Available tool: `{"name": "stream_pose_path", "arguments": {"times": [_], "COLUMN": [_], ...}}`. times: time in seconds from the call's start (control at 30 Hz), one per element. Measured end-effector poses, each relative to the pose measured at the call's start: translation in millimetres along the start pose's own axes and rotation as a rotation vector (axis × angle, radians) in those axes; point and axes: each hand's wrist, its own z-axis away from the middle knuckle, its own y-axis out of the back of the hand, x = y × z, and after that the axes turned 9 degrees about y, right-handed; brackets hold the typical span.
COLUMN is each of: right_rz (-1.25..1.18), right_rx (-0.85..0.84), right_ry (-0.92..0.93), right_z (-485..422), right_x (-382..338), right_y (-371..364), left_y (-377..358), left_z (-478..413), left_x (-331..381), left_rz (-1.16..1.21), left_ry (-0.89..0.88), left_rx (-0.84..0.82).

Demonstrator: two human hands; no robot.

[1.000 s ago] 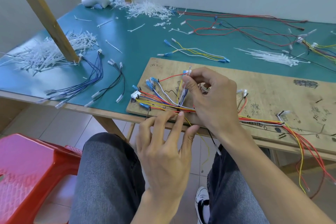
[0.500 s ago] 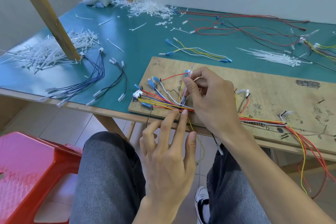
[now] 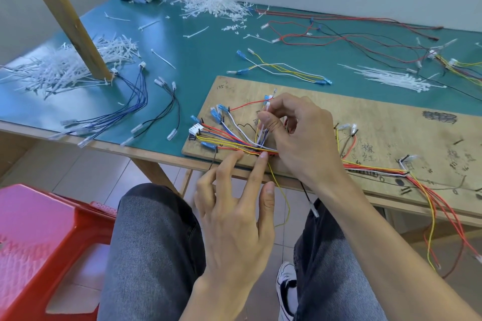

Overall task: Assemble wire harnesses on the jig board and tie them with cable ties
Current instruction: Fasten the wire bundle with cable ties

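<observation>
- Head view: the right hand (image 3: 300, 138) lies on the board (image 3: 391, 122). Its thumb and forefinger are pinched together on a few upright strands of the harness (image 3: 234, 142), white and blue among them.
- Left of that pinch, the harness fans out over the board to blue terminals (image 3: 215, 112) and a white plug (image 3: 195, 129) near the board's left end.
- Right of the right wrist, red and yellow wires (image 3: 375, 168) run along the board and hang off its near edge.
- The left hand (image 3: 234, 211) is just below the pinch, fingers straight and spread, gripping nothing. Two fingertips (image 3: 264, 155) touch the harness at the board's near edge.
- A yellow wire (image 3: 285, 200) hangs down between the two hands.
- Beyond the right hand, a loose wire set (image 3: 287, 69) lies on the green table (image 3: 198, 60), with a pile of ties (image 3: 386, 78) further right.
- Well left of both hands, blue and black leads (image 3: 135, 107) lie on the table, and more ties (image 3: 65, 68) are heaped around a wooden post (image 3: 70, 23).
- A red stool (image 3: 39, 237) stands left of the left hand, beside the knee.
</observation>
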Motion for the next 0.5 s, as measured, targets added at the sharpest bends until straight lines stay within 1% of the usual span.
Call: {"name": "stream_pose_path", "arguments": {"times": [0.17, 0.33, 0.5], "right_rz": [-0.018, -0.010, 0.039], "right_rx": [0.008, 0.029, -0.037], "right_ry": [0.001, -0.002, -0.009], "right_z": [-1, -1, -1], "right_x": [2, 4, 4], "right_y": [-1, -1, 0], "left_y": [2, 3, 4], "left_z": [-6, -10, -12], "left_x": [1, 0, -4], "left_rz": [-0.019, 0.010, 0.043], "left_ry": [-0.018, -0.013, -0.027], "left_rx": [-0.010, -0.005, -0.006]}}
